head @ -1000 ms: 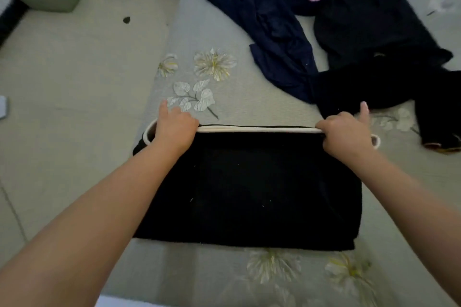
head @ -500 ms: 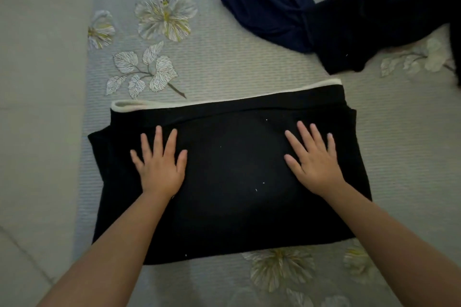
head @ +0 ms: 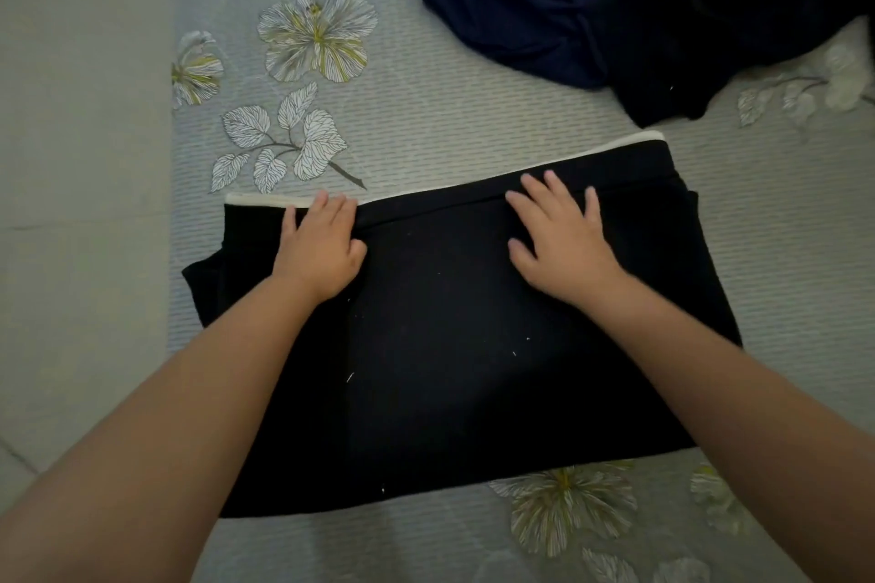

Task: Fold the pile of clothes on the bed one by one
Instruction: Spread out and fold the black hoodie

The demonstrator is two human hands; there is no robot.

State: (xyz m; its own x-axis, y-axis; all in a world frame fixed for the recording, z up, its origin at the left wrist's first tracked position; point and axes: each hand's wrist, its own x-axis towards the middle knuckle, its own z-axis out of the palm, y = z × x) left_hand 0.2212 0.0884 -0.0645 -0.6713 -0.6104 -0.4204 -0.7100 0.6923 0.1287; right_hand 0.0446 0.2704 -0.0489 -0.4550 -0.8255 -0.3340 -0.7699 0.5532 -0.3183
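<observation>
The black garment (head: pixel 473 346) lies flat on the bed (head: pixel 473 118), folded into a wide block with its white edge (head: pixel 265 200) at the far side. The left hand (head: pixel 319 246) rests near that edge, and I cannot tell if its fingertips hook over it. The right hand (head: pixel 556 237) lies flat with fingers spread, pressing the cloth down, likely so the fold stays smooth. More clothes, a blue one (head: pixel 511 0) and a dark one (head: pixel 738 24), wait farther back, not folded yet.

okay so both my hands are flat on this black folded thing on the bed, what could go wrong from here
The black garment lies close to the bed's left edge, so a push by the left hand might slide it off. The white trim shows unevenly, so pressing may set a crooked fold. The right hand could drag the top layer.
</observation>
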